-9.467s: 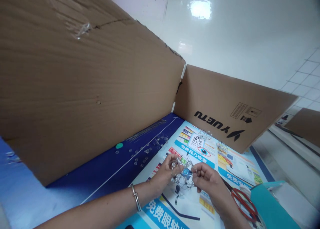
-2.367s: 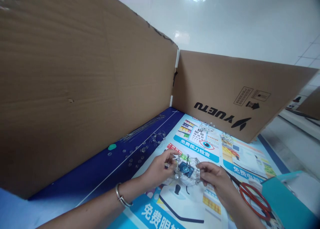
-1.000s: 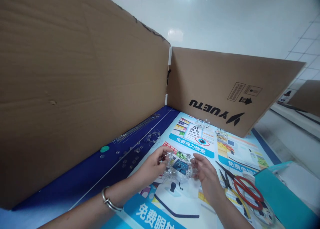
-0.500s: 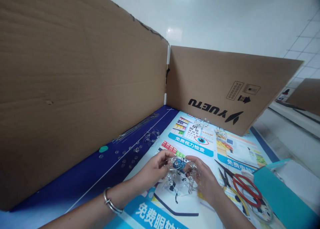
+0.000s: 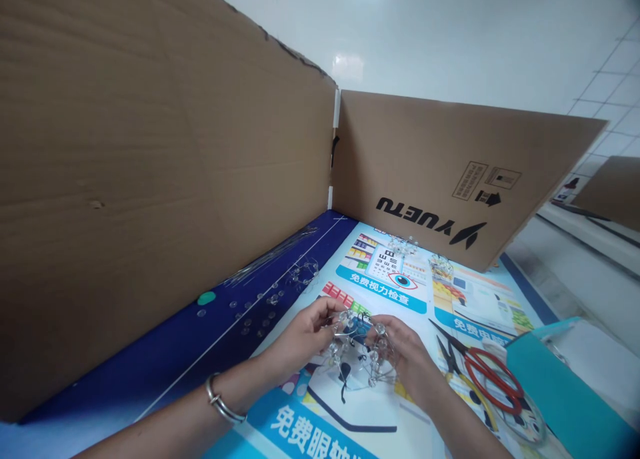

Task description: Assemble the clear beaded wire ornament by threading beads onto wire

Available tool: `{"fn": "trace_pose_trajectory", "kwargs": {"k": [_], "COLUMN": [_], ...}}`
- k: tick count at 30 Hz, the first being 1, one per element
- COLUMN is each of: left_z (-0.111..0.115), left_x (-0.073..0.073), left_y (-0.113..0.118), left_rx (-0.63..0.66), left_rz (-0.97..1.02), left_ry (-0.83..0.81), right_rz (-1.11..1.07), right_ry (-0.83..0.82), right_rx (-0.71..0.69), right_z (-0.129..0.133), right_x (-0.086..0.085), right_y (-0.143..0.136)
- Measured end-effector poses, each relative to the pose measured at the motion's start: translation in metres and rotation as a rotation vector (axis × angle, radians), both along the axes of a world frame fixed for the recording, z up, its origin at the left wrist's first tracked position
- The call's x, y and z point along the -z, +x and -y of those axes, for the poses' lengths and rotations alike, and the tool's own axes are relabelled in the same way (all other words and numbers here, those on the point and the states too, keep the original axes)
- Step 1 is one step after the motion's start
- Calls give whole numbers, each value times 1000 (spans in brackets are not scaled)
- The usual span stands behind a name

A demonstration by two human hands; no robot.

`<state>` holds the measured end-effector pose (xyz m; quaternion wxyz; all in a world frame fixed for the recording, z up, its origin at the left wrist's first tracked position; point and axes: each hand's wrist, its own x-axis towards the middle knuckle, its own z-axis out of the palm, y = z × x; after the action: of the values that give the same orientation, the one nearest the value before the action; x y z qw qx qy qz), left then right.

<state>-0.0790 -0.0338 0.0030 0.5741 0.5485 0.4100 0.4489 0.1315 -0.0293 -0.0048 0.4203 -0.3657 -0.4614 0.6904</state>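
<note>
Between my two hands is a ring-like piece of wire and clear beads point(image 5: 374, 360), with short black ties hanging from it. My left hand point(image 5: 313, 332) pinches its left side, thumb and fingers pressed together. On the right side my right hand point(image 5: 403, 352) has its fingers closed on the same piece. The piece is held over the printed poster sheet point(image 5: 355, 405). Some fingertips are hidden behind the beads and wire.
Red-handled scissors point(image 5: 495, 372), yellow-handled pliers point(image 5: 473, 389) and a teal folder point(image 5: 560, 385) are at the right. Loose beads point(image 5: 247, 324), wires point(image 5: 273, 255) and a green blob point(image 5: 205, 298) lie left. Cardboard panels point(image 5: 425, 159) stand behind, near beaded pieces point(image 5: 404, 247).
The beaded wire piece has turned and shifted slightly between my hands, and its black tie hangs further left. Both hands have moved a little and keep their hold.
</note>
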Motion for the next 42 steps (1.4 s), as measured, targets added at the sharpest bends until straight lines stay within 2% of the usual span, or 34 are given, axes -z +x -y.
{"fn": "trace_pose_trajectory", "kwargs": {"k": [9,15,23,29,35,42], "left_z": [1,0,-5,1,2,-1], "left_x": [2,5,11,7,7,10], "left_y": [0,0,-3,1,1,0], "left_rx": [-10,-41,-185,-147,-156,-279], "left_rz": [-48,-88,-196,-246,-246,-135], "left_ry": [134,157,214,257,260,197], "right_rz": [42,93,206,187,202,250], "right_ry": [19,12,178,181,174,213], "right_rx": [4,68,120,76,89,248], "right_z": [1,0,-3,-4,-3,-3], "right_x": [0,5,13,12,13,15], "right_y": [-1,-3,-1,-1,-1,1]}}
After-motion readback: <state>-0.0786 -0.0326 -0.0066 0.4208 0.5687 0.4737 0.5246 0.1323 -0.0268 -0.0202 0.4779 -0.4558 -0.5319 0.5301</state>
